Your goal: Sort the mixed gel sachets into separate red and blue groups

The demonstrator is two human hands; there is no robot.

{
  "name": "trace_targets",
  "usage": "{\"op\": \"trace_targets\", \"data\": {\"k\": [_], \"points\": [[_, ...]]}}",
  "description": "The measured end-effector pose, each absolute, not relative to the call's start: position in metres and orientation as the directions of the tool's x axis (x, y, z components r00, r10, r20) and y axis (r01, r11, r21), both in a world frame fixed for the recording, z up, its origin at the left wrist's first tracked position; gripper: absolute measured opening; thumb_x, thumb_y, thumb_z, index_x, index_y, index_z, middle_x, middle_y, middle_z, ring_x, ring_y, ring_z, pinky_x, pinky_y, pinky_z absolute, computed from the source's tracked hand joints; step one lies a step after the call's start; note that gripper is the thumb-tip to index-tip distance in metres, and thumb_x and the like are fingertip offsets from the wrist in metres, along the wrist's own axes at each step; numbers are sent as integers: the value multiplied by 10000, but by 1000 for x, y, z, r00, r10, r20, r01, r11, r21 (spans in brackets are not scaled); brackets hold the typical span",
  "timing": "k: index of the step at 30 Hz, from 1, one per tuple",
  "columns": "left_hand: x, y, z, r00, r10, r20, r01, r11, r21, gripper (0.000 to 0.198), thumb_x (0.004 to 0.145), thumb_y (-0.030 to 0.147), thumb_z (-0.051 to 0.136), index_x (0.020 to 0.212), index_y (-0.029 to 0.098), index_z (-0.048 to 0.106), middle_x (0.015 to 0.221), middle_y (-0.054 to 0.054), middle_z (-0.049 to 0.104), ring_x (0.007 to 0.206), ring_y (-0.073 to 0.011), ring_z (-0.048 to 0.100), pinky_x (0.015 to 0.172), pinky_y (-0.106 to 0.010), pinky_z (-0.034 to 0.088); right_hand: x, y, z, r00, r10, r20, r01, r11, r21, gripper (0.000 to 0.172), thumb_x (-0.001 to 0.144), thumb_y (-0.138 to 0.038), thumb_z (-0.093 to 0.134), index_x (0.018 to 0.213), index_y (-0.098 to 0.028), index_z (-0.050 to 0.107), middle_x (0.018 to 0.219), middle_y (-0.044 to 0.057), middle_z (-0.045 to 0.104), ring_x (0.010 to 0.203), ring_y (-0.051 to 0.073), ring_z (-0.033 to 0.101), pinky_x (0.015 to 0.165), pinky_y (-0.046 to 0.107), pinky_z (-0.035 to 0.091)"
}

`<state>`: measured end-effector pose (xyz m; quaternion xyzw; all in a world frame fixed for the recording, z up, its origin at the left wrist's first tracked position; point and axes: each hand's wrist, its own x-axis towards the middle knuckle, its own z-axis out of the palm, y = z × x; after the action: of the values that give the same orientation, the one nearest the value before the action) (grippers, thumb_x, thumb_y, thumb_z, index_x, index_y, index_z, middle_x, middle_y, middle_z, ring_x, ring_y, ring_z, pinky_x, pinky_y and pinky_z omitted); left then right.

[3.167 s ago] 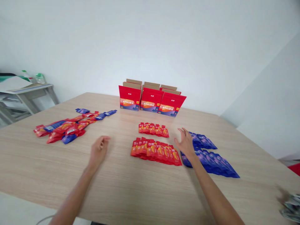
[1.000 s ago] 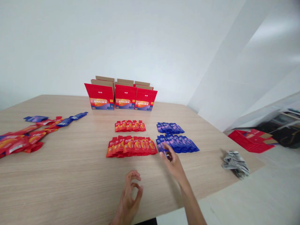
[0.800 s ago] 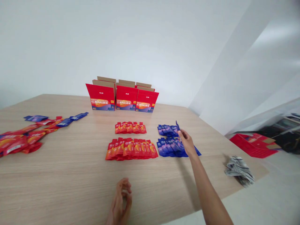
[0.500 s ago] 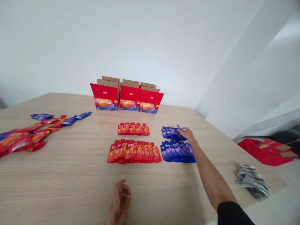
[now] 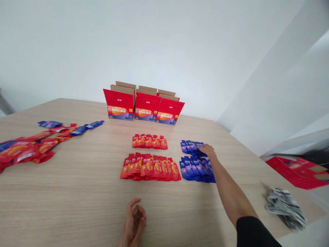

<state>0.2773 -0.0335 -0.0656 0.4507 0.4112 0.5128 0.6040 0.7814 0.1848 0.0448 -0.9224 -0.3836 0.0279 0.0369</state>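
Note:
My right hand [image 5: 207, 150] reaches out over the wooden table [image 5: 77, 199] and lies on the right end of the far row of blue packets [image 5: 189, 145], fingers flat on the last packet. A nearer row of blue packets [image 5: 195, 168] lies under my forearm. To their left are two rows of red packets, a far one [image 5: 149, 141] and a near one [image 5: 150, 168]. My left hand [image 5: 135, 219] rests near the table's front edge, fingers curled together with nothing in them.
Three open red cartons [image 5: 144, 108] stand side by side at the back of the table. A loose heap of red and blue packets [image 5: 33, 145] lies at the left. A crumpled striped cloth [image 5: 285, 207] sits near the right corner; flattened red cartons [image 5: 295, 168] lie beyond.
My right hand lifted a blue packet from the near end of the blue rows, carried it to the far blue row and laid it down flat. The left hand drew back toward me.

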Motion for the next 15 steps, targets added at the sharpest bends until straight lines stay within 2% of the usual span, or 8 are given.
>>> {"op": "trace_targets", "data": {"k": [3,7,15], "points": [[274,-33,-61,183,982,-36,-249,81,965,511,940,555,655,1323,281,455,748,40,571,580,-127,525,532,-236,419,781,185,48,719,694,-52,691,-720,-53,609,897,-588,662,1290,-128,737,1306,249,701,1272,394,656,1052,490,535],[269,-34,-51,242,970,-18,-221,74,972,491,961,552,625,1338,260,507,779,20,576,619,-139,549,571,-261,469,776,185,52,737,672,-71,674,-739,-9,576,937,-558,615,1330,-152,726,1370,249,678,1304,413,640,1069,560,519],[271,-37,-47,242,970,0,-190,48,981,479,978,636,573,1250,242,551,774,11,559,637,-139,531,592,-257,430,764,181,59,739,670,-74,674,-735,75,583,956,-549,598,1369,-151,704,1418,238,656,1382,405,585,1149,589,422]]}}
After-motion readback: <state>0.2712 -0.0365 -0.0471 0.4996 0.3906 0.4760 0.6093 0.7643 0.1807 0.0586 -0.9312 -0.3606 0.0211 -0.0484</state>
